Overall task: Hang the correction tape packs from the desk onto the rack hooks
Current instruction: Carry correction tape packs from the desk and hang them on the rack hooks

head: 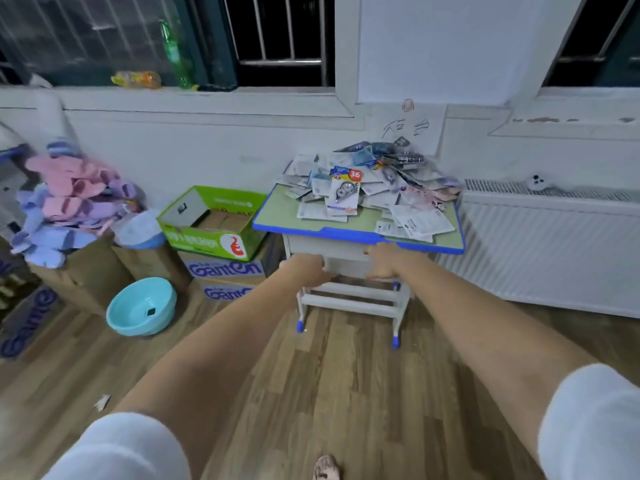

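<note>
reaching: two hands [308, 270], one desk [277, 213]

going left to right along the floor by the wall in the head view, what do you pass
pile of pink and purple slippers → light blue basin → green cardboard box → desk heaped with correction tape packs → white radiator

A correction tape pack [344, 194] lying on top of the heap on the bench [277, 216] is showing the number "36" in a red-orange badge at its upper right corner; its other print is too small to read. Two cardboard boxes [225, 271] stacked under the green box [211, 223] are carrying the blue brand "GamOn", as is a flattened carton [27, 323] at the left. The green box's lettering is staying unreadable. A paper sheet [408, 128] taped to the wall is bearing two handwritten characters, not clearly legible.
</note>
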A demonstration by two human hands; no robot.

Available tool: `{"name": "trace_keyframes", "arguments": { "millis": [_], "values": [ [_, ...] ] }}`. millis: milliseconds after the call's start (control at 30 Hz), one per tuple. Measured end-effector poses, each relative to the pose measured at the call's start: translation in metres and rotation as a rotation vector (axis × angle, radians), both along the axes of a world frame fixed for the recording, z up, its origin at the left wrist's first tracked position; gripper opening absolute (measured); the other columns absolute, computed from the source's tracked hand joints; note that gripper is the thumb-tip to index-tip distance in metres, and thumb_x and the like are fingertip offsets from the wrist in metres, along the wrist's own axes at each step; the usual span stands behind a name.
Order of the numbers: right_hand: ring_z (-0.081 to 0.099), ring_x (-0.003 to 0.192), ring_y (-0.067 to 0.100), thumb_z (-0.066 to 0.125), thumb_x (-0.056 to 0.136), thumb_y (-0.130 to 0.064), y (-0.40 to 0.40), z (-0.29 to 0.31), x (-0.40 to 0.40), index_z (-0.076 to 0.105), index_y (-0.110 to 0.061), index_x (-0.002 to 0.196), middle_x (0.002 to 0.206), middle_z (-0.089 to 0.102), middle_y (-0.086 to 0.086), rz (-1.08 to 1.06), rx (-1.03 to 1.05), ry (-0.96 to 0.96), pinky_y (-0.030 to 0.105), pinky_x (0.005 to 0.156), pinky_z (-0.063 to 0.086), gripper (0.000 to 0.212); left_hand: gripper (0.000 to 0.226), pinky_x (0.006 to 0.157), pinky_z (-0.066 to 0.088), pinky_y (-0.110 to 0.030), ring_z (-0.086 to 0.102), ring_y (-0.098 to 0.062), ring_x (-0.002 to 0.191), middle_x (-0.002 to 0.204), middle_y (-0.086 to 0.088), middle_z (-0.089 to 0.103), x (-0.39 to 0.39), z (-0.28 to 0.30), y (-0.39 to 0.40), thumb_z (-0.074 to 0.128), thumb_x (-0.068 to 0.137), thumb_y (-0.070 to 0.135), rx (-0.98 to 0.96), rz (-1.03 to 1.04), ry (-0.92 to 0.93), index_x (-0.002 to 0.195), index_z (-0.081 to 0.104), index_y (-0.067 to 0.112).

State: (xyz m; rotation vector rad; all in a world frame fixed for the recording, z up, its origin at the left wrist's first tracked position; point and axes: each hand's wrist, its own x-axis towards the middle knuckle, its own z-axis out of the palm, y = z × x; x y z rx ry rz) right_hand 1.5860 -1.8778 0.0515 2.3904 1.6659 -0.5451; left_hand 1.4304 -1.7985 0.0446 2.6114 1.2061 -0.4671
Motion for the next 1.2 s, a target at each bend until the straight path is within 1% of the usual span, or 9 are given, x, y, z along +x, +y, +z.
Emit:
{"name": "trace_keyframes", "arguments": {
  "millis": [133,233,400,500,600,733,833,1033,1200],
  "values": [
    [0.043,0.126,0.033,0.056,0.092,-0.033,0.067,0.006,0.046,0.033,-0.008,0.143,0.142,0.041,0.017,-0.027,0.059,0.005,0.038,0.103,0.039,0.061,0.047,0.098,0.040,-0.036,0.052,-0.028,0.121,0.134,-0.011,0.055,0.045,0.000,0.074,0.046,0.098,0.038,-0.031,-0.010,-0.024,0.136,0.047,0.011],
    [0.041,0.129,0.033,0.056,0.093,-0.028,0.099,0.000,0.081,0.029,-0.008,0.146,0.145,0.037,0.016,-0.085,0.031,0.025,0.038,0.103,0.039,0.063,0.047,0.099,0.038,-0.033,0.048,-0.029,0.126,0.139,-0.012,0.049,0.075,-0.006,0.116,0.046,0.098,0.037,-0.069,-0.011,-0.080,0.139,0.043,0.013],
    [0.038,0.132,0.033,0.057,0.091,-0.023,0.164,-0.016,0.146,0.026,-0.009,0.148,0.148,0.033,0.016,-0.183,0.012,0.051,0.040,0.105,0.038,0.066,0.047,0.096,0.040,-0.032,0.051,-0.028,0.120,0.133,-0.013,0.053,0.125,-0.016,0.191,0.048,0.097,0.038,-0.124,-0.009,-0.125,0.138,0.044,0.015],
    [0.037,0.132,0.035,0.052,0.093,-0.015,0.207,-0.021,0.181,0.026,-0.008,0.147,0.149,0.030,0.018,-0.196,0.028,0.062,0.040,0.105,0.038,0.061,0.049,0.097,0.039,-0.033,0.049,-0.029,0.123,0.136,-0.014,0.051,0.157,-0.022,0.237,0.048,0.096,0.039,-0.146,0.035,-0.157,0.138,0.044,0.012],
    [0.041,0.130,0.034,0.050,0.093,-0.012,0.246,-0.030,0.217,0.031,-0.005,0.144,0.145,0.036,0.018,-0.231,0.071,0.088,0.037,0.100,0.040,0.055,0.052,0.097,0.040,-0.036,0.049,-0.031,0.122,0.135,-0.016,0.049,0.191,-0.028,0.275,0.048,0.096,0.042,-0.166,0.128,-0.207,0.138,0.041,0.012],
    [0.042,0.131,0.033,0.053,0.094,-0.018,0.279,-0.047,0.260,0.033,-0.001,0.142,0.145,0.039,0.018,-0.362,0.071,0.168,0.035,0.103,0.039,0.055,0.046,0.097,0.041,-0.042,0.049,-0.034,0.119,0.133,-0.014,0.048,0.231,-0.036,0.309,0.040,0.097,0.044,-0.179,0.203,-0.298,0.137,0.043,0.020],
    [0.044,0.127,0.034,0.051,0.095,-0.023,0.294,-0.060,0.282,0.034,0.000,0.140,0.141,0.039,0.020,-0.537,0.129,0.208,0.037,0.100,0.039,0.054,0.062,0.093,0.046,-0.040,0.055,-0.033,0.112,0.126,-0.013,0.055,0.250,-0.045,0.327,0.052,0.086,0.056,-0.231,0.381,-0.375,0.130,0.044,0.013],
    [0.044,0.123,0.036,0.050,0.096,-0.035,0.317,-0.084,0.303,0.043,0.005,0.132,0.132,0.046,0.023,-0.871,0.336,0.343,0.039,0.100,0.037,0.055,0.064,0.092,0.044,-0.040,0.051,-0.033,0.116,0.127,-0.013,0.053,0.264,-0.065,0.341,0.058,0.084,0.055,-0.262,0.417,-0.357,0.128,0.042,0.011],
    [0.031,0.130,0.035,0.060,0.086,-0.048,0.326,-0.100,0.311,0.034,0.000,0.140,0.141,0.033,0.021,-1.060,0.342,0.352,0.038,0.107,0.027,0.077,0.047,0.078,0.041,-0.031,0.057,-0.026,0.105,0.114,-0.004,0.062,0.262,-0.068,0.349,0.066,0.082,0.047,-0.371,0.439,-0.394,0.113,0.046,0.017]
  ]
}}
